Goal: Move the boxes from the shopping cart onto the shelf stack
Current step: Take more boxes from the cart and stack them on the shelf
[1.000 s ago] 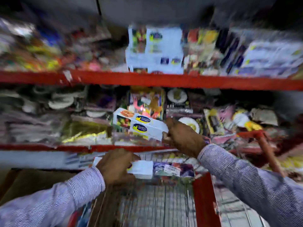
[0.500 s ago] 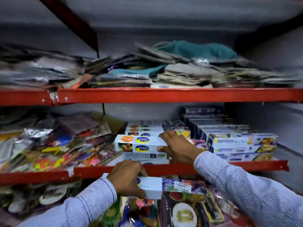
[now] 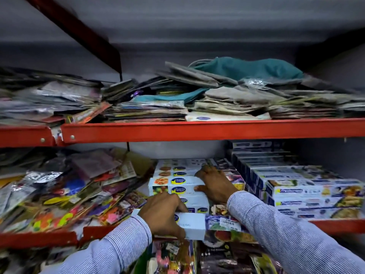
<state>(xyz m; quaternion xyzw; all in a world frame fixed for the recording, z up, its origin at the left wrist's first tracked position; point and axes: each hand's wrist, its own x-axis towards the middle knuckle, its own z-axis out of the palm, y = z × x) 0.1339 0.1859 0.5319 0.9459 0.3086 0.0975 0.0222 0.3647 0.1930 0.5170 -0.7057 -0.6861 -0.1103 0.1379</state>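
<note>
In the head view, a red metal shelf (image 3: 335, 226) is seen at chest height, with a second red shelf (image 3: 197, 129) above it. On the lower shelf a stack of white boxes (image 3: 177, 173) with yellow-and-blue oval logos is piled near the middle, several layers deep. The top box of the stack (image 3: 169, 185) is gripped at its right end by the right hand (image 3: 216, 184), whose fingers are spread over the top and whose thumb is pressed on the front face. A further white box (image 3: 192, 225) is grasped by the left hand (image 3: 164, 213), held just in front of the shelf edge and below the stack; its right end carries a price sticker.

To the right of the stack, rows of blue-and-white boxes (image 3: 308, 192) are packed tightly. To the left, loose coloured packets (image 3: 65, 194) are heaped untidily. The upper shelf is loaded with flat grey packets (image 3: 227, 99) and a teal cloth bag (image 3: 250, 68) on top. Below the lower shelf, more bright packets (image 3: 173, 258) are visible. Both arms are covered by striped sleeves (image 3: 296, 238).
</note>
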